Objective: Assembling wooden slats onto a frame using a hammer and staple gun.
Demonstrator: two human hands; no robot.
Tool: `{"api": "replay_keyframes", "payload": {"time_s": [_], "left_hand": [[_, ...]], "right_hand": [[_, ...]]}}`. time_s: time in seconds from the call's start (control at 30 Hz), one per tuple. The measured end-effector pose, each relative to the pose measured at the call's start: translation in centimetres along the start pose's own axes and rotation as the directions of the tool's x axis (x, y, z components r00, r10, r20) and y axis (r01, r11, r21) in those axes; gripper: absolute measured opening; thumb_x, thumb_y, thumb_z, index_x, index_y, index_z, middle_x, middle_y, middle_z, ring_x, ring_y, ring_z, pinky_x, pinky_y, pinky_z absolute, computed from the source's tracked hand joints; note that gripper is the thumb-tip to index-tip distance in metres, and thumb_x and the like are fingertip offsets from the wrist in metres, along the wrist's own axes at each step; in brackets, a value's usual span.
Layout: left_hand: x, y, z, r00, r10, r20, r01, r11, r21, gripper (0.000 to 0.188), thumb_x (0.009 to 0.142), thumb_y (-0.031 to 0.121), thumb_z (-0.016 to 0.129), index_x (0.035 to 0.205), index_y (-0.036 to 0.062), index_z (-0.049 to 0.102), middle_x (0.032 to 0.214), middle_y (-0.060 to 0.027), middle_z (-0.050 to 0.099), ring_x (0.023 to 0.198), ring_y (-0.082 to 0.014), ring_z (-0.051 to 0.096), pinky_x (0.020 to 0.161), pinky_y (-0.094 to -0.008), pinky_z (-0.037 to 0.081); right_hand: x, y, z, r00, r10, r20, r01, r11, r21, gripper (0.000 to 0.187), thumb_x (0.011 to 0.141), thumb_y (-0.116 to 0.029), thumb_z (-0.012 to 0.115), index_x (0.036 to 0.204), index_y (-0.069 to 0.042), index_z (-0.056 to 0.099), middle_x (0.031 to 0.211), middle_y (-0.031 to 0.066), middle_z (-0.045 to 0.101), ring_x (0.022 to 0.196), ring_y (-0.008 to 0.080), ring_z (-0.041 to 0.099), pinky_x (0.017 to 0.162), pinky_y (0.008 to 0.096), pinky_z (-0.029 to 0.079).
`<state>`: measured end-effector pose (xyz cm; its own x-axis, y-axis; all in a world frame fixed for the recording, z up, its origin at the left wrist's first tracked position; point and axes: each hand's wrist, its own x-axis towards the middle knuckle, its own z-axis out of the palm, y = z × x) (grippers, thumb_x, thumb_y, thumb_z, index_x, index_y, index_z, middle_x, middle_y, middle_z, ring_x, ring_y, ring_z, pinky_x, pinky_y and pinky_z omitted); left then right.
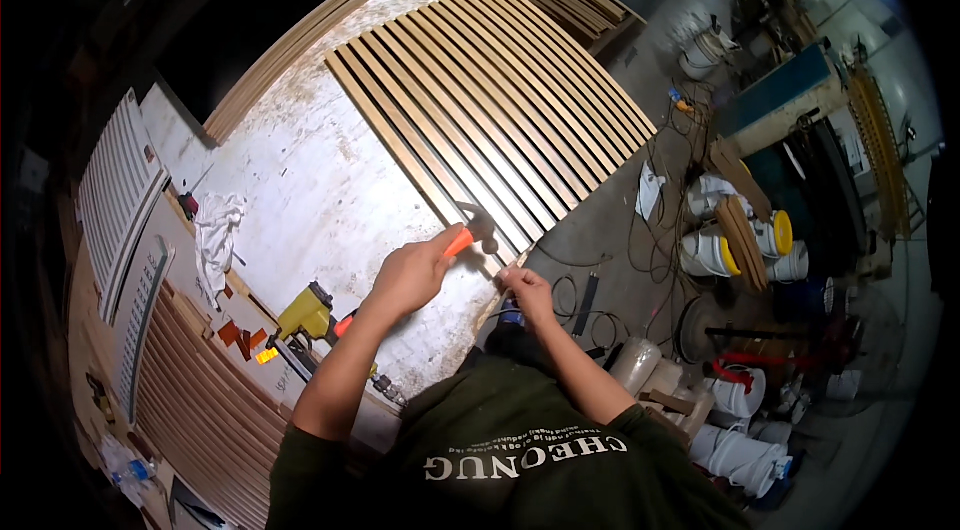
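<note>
My left hand (412,276) is wrapped round the orange handle of a claw hammer (482,229). The metal hammer head hangs over the near end of a slatted wooden panel (497,90), close to its left edge slat. At that panel's near corner is my right hand (530,294), fingers drawn together against the end of the slats. Whatever those fingertips pinch is too small or hidden to make out. Pale wood slats run side by side along the panel, with dark gaps between them.
The panel lies on a scuffed white worktable (290,160). A yellow-green nail gun (308,314) and a white cloth (219,235) are at left. Black-topped boards (275,15) lie at the far left. Cables and white buckets (708,255) are on the floor to the right.
</note>
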<state>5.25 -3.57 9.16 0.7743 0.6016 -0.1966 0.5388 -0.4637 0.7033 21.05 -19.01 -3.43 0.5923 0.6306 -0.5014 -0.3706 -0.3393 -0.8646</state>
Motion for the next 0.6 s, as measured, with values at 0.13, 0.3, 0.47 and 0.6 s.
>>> {"api": "replay_keyframes", "payload": {"time_s": [0.13,0.3,0.47,0.6], "left_hand": [[0.0,1.7,0.4,0.981,0.176,-0.079,-0.171,0.983,0.067,0.040,0.085,0.015,0.052,0.124,0.0168,0.046,0.081,-0.0158,0.061,0.076,-0.0353,0.060,0.066,-0.0428,0.048],[-0.3,0.7,2.3,0.962,0.242,-0.125,-0.228,0.967,0.117,0.042,0.083,0.012,0.052,0.124,0.0195,0.049,0.074,-0.0130,0.059,0.067,-0.0328,0.060,0.059,-0.0411,0.048],[-0.2,-1.2,3.6,0.974,0.217,-0.069,-0.194,0.948,0.252,0.039,0.085,0.018,0.052,0.123,0.0222,0.051,0.072,-0.0103,0.058,0.063,-0.0310,0.059,0.055,-0.0406,0.047],[-0.4,0.0,2.4,0.965,0.250,-0.081,-0.224,0.945,0.238,0.049,0.080,0.008,0.049,0.126,0.0228,0.049,0.071,-0.0110,0.056,0.063,-0.0313,0.059,0.057,-0.0413,0.048]], "right_hand": [[-0.2,0.3,0.5,0.999,0.016,0.041,-0.015,1.000,-0.025,0.017,0.079,-0.017,0.067,0.083,0.000,0.066,0.069,0.0014,0.061,0.058,0.0062,0.050,0.053,0.0207,0.040],[-0.3,-1.7,0.3,0.974,0.208,0.085,-0.207,0.978,-0.018,0.019,0.079,-0.020,0.067,0.084,-0.002,0.066,0.070,0.0013,0.061,0.057,0.0067,0.051,0.051,0.0180,0.038],[0.5,-2.2,0.0,0.951,0.295,0.097,-0.292,0.955,-0.045,0.022,0.077,-0.025,0.069,0.085,-0.004,0.066,0.072,0.0005,0.062,0.056,0.0064,0.052,0.049,0.0163,0.035],[0.4,-3.9,0.1,0.922,0.367,0.125,-0.361,0.930,-0.073,0.023,0.078,-0.026,0.068,0.084,-0.004,0.066,0.073,0.0011,0.063,0.055,0.0074,0.053,0.047,0.0169,0.036]]}}
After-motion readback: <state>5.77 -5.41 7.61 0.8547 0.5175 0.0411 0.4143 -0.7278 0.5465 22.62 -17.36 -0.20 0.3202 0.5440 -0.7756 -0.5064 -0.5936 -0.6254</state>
